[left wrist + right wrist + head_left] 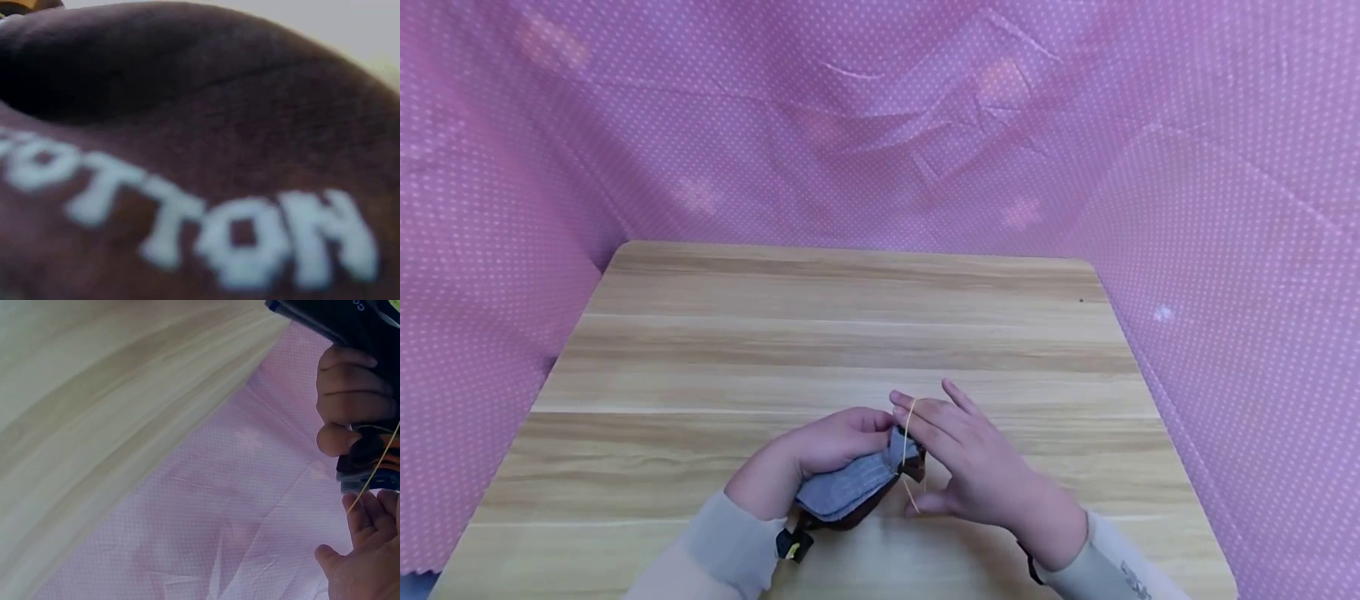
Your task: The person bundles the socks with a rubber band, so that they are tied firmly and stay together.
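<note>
My left hand [827,446] grips a bundle of socks low over the front of the table. A grey sock [846,490] lies on top, a dark brown one [867,511] beneath. The left wrist view is filled by the brown fabric [187,125], which bears white "COTTON" lettering. A thin yellow rubber band [906,437] runs round the bundle's far end and is stretched over my right hand [981,471], whose fingers and thumb are spread. In the right wrist view the left hand's curled fingers [353,390] hold the dark bundle, and the rubber band [376,465] reaches the right fingertips.
A light wood-grain table [820,333] spreads beneath both hands. Pink dotted cloth [880,167] hangs behind it and along both sides. A small dark speck [1081,300] marks the tabletop at the far right.
</note>
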### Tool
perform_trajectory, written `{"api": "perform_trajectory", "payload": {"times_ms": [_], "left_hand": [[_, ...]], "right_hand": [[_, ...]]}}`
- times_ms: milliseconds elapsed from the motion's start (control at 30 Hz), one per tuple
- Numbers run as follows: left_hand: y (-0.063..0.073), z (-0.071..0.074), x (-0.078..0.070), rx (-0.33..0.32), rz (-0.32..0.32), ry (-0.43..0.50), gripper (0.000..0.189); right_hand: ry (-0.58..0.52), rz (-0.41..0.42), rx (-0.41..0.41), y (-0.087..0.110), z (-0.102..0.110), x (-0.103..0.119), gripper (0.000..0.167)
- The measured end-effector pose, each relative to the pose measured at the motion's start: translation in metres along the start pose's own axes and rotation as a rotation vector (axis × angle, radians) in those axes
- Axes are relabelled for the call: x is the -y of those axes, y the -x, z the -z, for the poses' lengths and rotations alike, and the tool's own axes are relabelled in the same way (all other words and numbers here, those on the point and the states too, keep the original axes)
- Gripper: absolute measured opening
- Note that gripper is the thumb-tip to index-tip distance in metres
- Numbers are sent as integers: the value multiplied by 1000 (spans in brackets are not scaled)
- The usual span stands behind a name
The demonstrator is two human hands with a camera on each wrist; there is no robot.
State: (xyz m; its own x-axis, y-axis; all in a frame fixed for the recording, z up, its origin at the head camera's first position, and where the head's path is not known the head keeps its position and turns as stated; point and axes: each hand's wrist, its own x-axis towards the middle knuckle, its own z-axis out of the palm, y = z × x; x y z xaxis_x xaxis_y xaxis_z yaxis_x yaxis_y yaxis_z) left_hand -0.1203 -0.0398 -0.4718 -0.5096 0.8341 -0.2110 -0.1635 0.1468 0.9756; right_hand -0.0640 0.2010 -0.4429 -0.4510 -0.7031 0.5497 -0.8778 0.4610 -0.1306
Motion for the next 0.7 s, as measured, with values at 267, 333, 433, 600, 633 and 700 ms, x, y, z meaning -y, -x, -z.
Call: {"api": "perform_trajectory", "payload": {"times_ms": [267,333,433,600,633,700], "left_hand": [[2,-6,4,-72,9,68,40],[1,-9,5,-135,39,45,38],[-1,-11,5,-223,78,-29,35],[2,-7,1,-194,56,-157,39],[2,-5,0,-163,42,-170,40],[4,0,-2,-96,14,-181,39]], "right_hand": [[-13,18,-119,7,-11,1,110],[2,25,-128,7,-14,2,111],[39,39,-121,8,-16,4,111],[104,44,-79,8,-18,5,113],[110,37,-74,9,-18,4,113],[102,11,-66,9,-21,2,113]]}}
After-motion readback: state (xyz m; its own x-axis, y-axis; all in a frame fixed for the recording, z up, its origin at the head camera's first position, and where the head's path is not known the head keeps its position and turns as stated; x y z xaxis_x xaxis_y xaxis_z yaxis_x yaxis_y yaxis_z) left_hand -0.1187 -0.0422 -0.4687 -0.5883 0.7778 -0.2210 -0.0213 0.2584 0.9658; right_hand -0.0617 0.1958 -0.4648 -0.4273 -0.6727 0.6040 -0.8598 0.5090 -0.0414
